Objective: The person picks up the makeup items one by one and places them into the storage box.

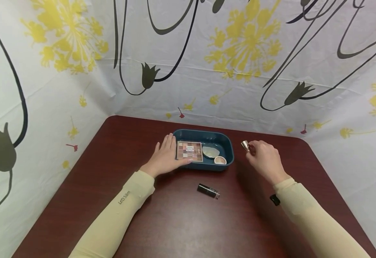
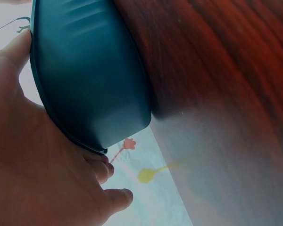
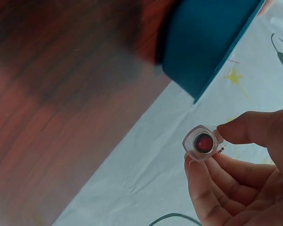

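My left hand (image 1: 165, 156) lies along the left end of a blue tray (image 1: 204, 166), fingers straight at its rim and thumb spread over the front edge. Inside the tray are an eyeshadow palette (image 1: 189, 151), a pale oval piece (image 1: 210, 152) and a small round compact (image 1: 220, 160). To the right of the tray, my right hand (image 1: 266, 159) pinches a small cosmetic tube (image 1: 245, 145) between thumb and fingertips. It has a shiny metallic look; its clear, squarish end (image 3: 203, 142) shows a dark red disc within. The palm partly hides the left fingers in the left wrist view.
A black tube with a clear end (image 1: 208, 191) lies on the dark red wooden table (image 1: 181, 229) in front of the tray. A patterned white sheet (image 1: 188, 64) hangs behind the table and at both sides. A black object (image 1: 275, 199) shows beside the right cuff.
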A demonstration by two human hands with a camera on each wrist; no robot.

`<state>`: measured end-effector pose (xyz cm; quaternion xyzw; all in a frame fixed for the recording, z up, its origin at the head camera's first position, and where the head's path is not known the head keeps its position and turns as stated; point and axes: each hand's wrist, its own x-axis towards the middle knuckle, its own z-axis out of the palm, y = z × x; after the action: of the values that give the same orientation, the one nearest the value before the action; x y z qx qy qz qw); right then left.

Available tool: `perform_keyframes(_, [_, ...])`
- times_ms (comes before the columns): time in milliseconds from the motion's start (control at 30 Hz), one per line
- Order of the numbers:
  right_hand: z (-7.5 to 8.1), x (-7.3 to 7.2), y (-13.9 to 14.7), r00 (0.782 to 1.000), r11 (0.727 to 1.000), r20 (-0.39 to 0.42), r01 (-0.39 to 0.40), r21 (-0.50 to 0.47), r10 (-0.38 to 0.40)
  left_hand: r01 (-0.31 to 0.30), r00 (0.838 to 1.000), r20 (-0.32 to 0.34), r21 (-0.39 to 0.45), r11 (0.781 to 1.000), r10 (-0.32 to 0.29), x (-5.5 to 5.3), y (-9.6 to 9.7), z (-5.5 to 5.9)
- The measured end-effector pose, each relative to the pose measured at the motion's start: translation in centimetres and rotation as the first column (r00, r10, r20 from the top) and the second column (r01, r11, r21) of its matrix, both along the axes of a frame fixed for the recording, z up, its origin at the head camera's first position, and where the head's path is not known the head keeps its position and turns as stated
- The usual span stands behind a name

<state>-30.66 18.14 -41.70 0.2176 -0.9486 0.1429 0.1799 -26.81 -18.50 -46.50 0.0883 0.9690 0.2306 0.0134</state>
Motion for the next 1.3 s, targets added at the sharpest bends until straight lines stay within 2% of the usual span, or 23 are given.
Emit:
perform_keyframes(133, [0.2,-0.3,-1.0,1.000,1.000,0.014,-0.015,0.002,0.015,0.002,1.000,-0.001,-0.004,1.000,-0.002,0.0,-0.1,-0.1])
perform_keyframes(300, [0.2,-0.7,-2.3,0.997,0.998,0.029,-0.069,0.011,0.068,0.005,1.000,0.003,-0.001,1.000,-0.005,0.0,-0.1,0.0])
perform_keyframes(600, [0.3,-1.4,-4.8,0.988,0.987,0.067,-0.144,0.068,0.140,0.007,1.000,-0.006,0.002,1.000,-0.007,0.0,-0.1,0.0])
perform_keyframes(833, [0.2,-2.0,-6.8,0.963,0.967,0.162,-0.234,0.097,0.217,0.002,1.000,-0.005,0.001,1.000,-0.002,0.0,-0.1,-0.1])
perform_keyframes(1100, [-0.2,-2.5,-9.0,0.935,0.948,0.241,-0.294,0.119,0.260,0.011,1.000,-0.008,0.007,1.000,-0.011,-0.1,-0.2,-0.4])
perform_keyframes(1300, [-0.5,-2.7,-10.8,0.899,0.917,0.290,-0.378,0.130,0.329,0.009,1.000,0.005,0.017,1.000,-0.009,0.0,-0.2,-0.2])
